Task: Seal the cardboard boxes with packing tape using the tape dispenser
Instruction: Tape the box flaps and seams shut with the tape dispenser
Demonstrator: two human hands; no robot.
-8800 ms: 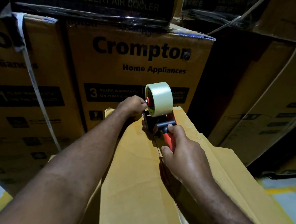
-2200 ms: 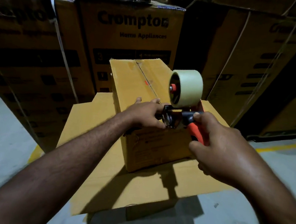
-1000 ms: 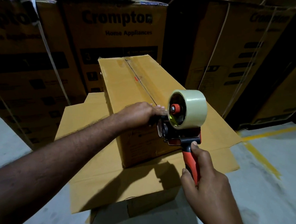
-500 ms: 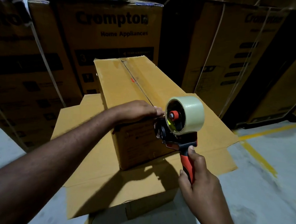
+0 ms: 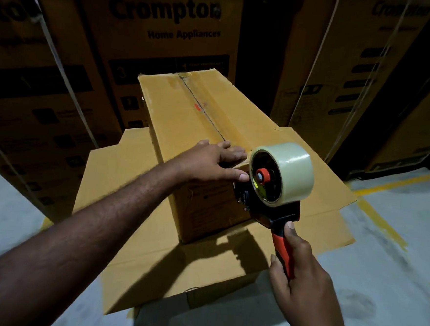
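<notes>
Gripping the one tape dispenser [image 5: 269, 210] by its red handle, your right hand [image 5: 302, 281] holds it at the near end of the single small box [image 5: 186, 115]; your left hand [image 5: 209, 162] presses flat, fingers straight, on its top.

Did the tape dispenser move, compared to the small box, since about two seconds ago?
Yes. The tape dispenser went down from the near top edge of the small box onto its front face, and its handle now points downward.
</notes>
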